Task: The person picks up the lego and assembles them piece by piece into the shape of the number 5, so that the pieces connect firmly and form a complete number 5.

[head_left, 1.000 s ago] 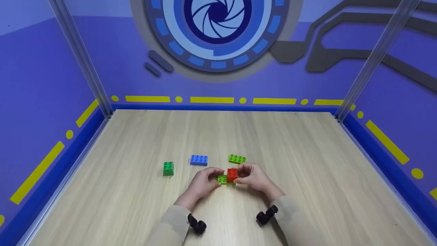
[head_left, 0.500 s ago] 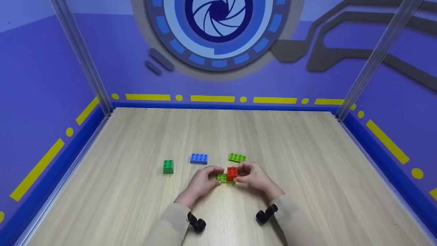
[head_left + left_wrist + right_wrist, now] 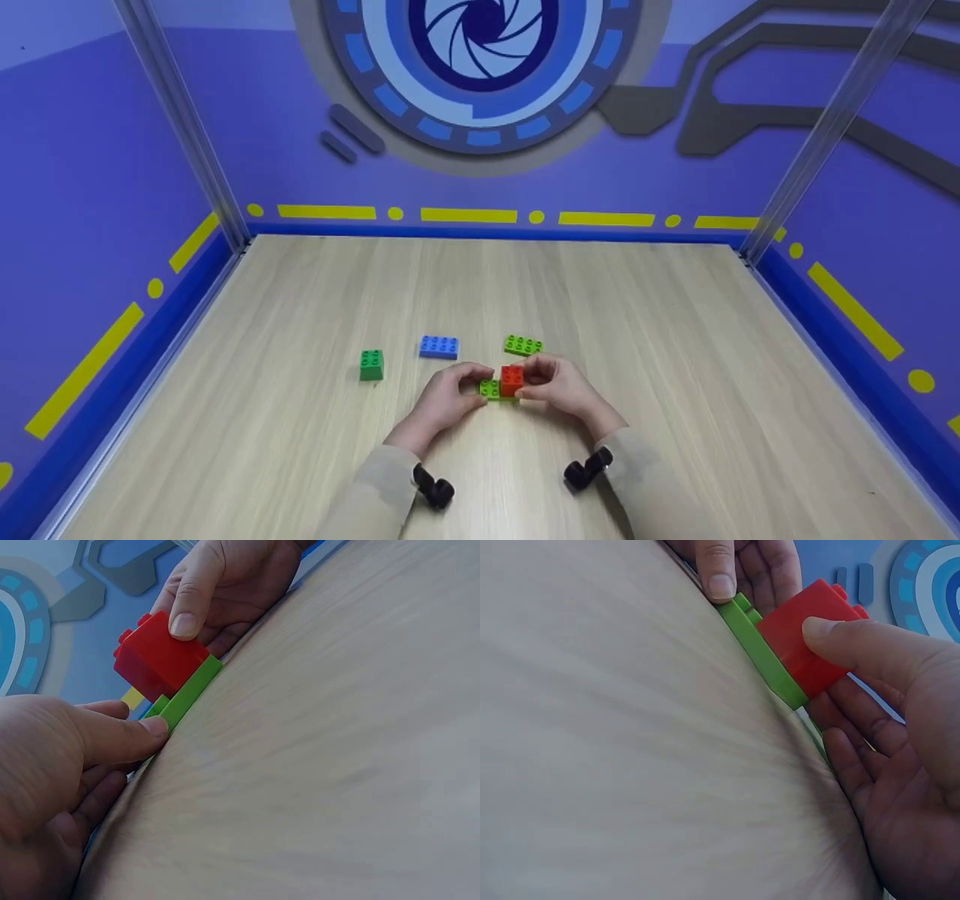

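Note:
A red block [image 3: 511, 381] with studs on top sits on the right half of a flat light-green block [image 3: 490, 388] lying on the table. My right hand [image 3: 559, 388] pinches the red block between thumb and fingers, as the right wrist view also shows. At the other end, my left hand [image 3: 446, 397] grips the light-green block, its thumb [image 3: 154, 727] on the near side. The left half of the light-green block keeps its studs bare. In the left wrist view the red block [image 3: 160, 656] appears pressed against the light-green one.
Behind the hands lie a flat blue block [image 3: 439, 347] and another light-green block [image 3: 523, 345]. A taller dark-green block [image 3: 371, 364] stands to the left. The wooden table [image 3: 300, 300] is bounded by purple-blue panels [image 3: 225, 127] at the back and sides.
Both hands keep the same hold on the red and light-green blocks. The head view has shifted very slightly; the blocks on the table have not moved.

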Action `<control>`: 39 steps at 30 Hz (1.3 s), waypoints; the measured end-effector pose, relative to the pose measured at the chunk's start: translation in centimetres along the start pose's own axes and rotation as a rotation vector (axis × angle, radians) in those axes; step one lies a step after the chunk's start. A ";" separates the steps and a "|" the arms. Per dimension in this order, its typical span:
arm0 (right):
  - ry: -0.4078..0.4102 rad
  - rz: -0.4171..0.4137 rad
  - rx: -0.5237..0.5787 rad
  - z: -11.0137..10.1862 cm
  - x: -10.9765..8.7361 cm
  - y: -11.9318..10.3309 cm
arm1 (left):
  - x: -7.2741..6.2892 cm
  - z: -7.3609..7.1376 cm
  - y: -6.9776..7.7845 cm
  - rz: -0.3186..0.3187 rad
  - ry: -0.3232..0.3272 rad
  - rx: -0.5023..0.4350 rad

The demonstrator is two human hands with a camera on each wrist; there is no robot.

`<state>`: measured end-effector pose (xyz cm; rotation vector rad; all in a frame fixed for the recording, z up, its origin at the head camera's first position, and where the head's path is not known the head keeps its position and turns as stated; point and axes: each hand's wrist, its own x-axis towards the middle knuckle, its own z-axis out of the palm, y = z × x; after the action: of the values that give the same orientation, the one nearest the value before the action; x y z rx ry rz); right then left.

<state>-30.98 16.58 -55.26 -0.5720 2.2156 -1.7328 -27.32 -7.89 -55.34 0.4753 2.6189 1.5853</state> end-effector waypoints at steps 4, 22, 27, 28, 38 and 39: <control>0.011 0.000 0.008 0.0 0.0 0.0 | 0.0 -0.1 0.1 0.002 0.000 -0.007; 0.014 -0.001 0.013 0.0 0.2 0.2 | -0.1 0.2 -0.2 0.014 0.093 -0.071; 0.017 0.011 0.031 0.2 0.1 0.0 | 0.1 0.1 -0.2 0.053 0.220 -0.141; 0.019 0.012 0.030 0.2 0.1 0.0 | 0.1 0.1 -0.2 0.063 0.249 -0.151; 0.014 0.016 0.035 0.1 0.1 0.1 | 0.2 -0.8 -0.4 -0.018 0.502 -0.232; 0.014 0.016 0.035 0.1 0.1 0.0 | 0.2 -0.9 -0.5 -0.037 0.522 -0.230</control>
<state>-31.00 16.47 -55.32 -0.5353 2.1888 -1.7686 -27.80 -8.82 -55.30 -0.0094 2.6903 2.2125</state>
